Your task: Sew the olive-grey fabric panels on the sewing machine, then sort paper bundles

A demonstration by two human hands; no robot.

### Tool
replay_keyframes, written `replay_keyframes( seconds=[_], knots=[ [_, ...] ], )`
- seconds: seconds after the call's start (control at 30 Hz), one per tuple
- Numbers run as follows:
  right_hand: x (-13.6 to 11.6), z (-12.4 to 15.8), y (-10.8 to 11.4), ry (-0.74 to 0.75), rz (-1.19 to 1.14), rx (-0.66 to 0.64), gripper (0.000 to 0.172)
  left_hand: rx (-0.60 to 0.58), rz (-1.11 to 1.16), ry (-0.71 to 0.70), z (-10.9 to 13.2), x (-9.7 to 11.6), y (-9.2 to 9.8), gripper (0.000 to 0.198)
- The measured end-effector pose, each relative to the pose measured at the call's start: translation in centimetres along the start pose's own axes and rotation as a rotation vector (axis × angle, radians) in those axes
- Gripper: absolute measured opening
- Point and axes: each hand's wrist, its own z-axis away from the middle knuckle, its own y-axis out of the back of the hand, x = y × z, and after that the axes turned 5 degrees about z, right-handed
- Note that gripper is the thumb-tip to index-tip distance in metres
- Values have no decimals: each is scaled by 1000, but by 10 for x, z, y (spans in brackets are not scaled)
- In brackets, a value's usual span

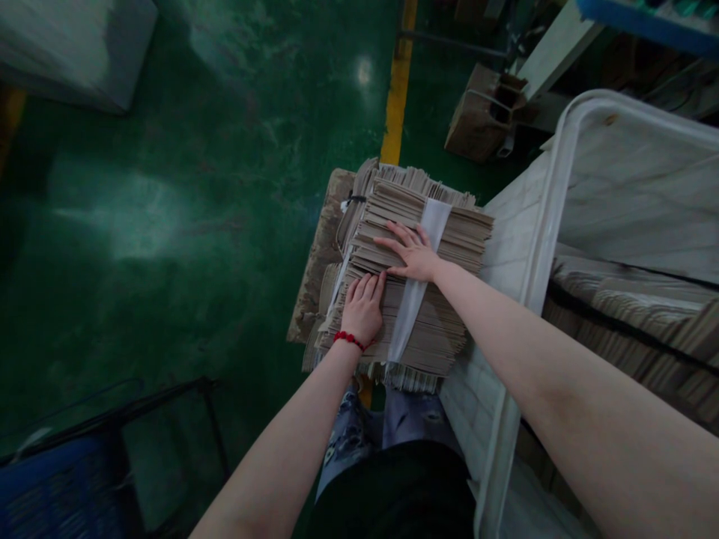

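A bundle of flat cardboard sheets (438,322) lies in front of my legs, on top of more stacked sheets, with a white band (410,314) running across it. My right hand (414,256) rests on the bundle with its fingers spread, the palm partly over the band. Just nearer to me, my left hand (364,307) lies on the sheets' edges, fingers stretched out, a red bracelet on its wrist. Neither hand is wrapped round anything. A dark tie (355,198) shows at the far left corner of the stack.
A large white bin (547,217) stands at the right, holding strapped cardboard sheets (645,299). A worn brown board (320,269) shows under the stack's left side. A cardboard box (477,112) is beyond, by a yellow floor line (398,90). A blue crate (61,479) sits lower left.
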Motion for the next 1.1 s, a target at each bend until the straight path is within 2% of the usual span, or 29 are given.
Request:
replay_keyframes(
  seconds=[0.3, 0.67, 0.87, 1.1],
  knots=[
    [1, 0, -2, 7, -14, 12, 76, 1, 3, 4, -2, 2, 2, 57],
    [1, -1, -3, 13, -7, 14, 76, 1, -70, 114, -14, 9, 8, 46],
    [1, -1, -4, 28, 13, 31, 70, 23, -60, 1, -16, 6, 1, 44],
    [2, -2, -7, 25, 7, 27, 71, 45, 1, -28, -15, -5, -9, 46]
  ],
)
